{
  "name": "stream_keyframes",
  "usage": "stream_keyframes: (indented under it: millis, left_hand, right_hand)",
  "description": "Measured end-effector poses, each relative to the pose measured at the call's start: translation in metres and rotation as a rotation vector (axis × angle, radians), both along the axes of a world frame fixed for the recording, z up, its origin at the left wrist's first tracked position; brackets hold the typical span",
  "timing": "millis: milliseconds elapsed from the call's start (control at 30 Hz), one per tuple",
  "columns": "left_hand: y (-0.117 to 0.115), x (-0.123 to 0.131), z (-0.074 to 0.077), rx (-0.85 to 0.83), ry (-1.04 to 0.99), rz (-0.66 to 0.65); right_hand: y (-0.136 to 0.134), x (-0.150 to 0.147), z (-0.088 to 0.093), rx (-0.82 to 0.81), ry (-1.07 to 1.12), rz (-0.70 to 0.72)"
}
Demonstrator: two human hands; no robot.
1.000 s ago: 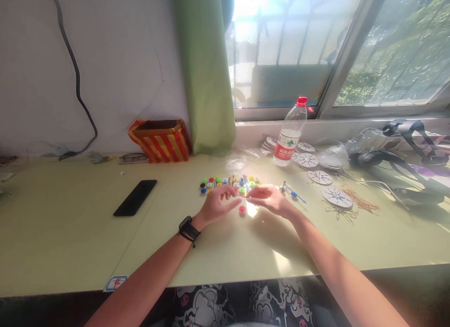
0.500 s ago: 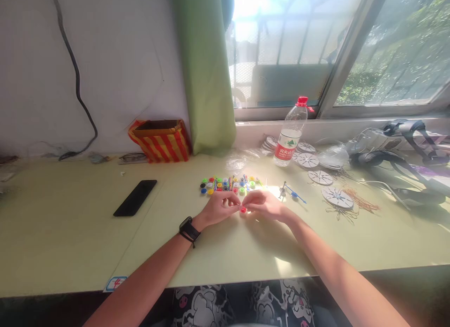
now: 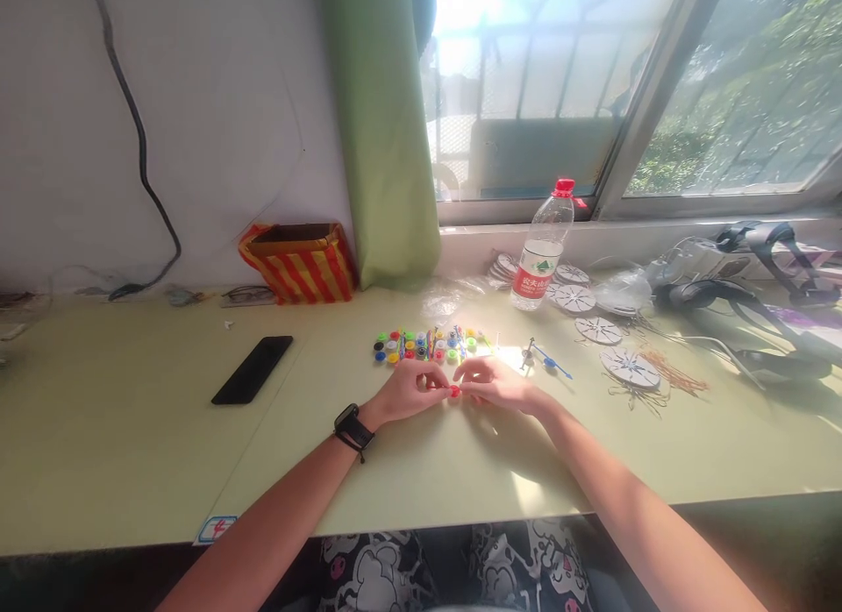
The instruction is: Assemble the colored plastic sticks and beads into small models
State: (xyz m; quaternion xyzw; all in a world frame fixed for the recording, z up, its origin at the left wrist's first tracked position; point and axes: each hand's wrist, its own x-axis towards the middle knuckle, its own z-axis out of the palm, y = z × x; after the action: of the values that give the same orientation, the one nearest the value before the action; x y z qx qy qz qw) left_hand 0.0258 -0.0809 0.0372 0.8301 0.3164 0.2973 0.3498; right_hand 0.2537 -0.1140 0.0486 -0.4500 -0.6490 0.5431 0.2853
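Observation:
A small red round piece (image 3: 454, 390) lies on the pale green table (image 3: 421, 472) between my two hands. My left hand (image 3: 409, 390), with a black watch on the wrist, pinches at the piece from the left. My right hand (image 3: 495, 382) meets it from the right with fingers closed on a thin stick-like bit that I cannot make out well. Just behind the hands lies a cluster of several small coloured round pieces (image 3: 424, 345).
A black phone (image 3: 253, 369) lies to the left. A red-and-yellow striped box (image 3: 301, 261) stands by the green curtain (image 3: 385, 138). A water bottle (image 3: 543, 259), white slotted discs (image 3: 628, 366), a blue-tipped pin (image 3: 549, 359), headphones and cables (image 3: 750, 296) fill the right.
Both hands came down from just above the table to the red piece and closed together on it. The red piece, lying free before, is now between the fingertips.

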Motion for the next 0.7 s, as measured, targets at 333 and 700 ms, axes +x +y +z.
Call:
stream_keyframes:
  millis: [333, 700]
  left_hand:
    - [-0.001, 0.003, -0.003, -0.025, -0.011, 0.038]
    - [0.001, 0.017, -0.01, -0.193, -0.114, 0.155]
  right_hand:
    - [0.0, -0.001, 0.0, 0.004, 0.008, 0.007]
    - [0.0, -0.004, -0.007, -0.019, 0.044, -0.049]
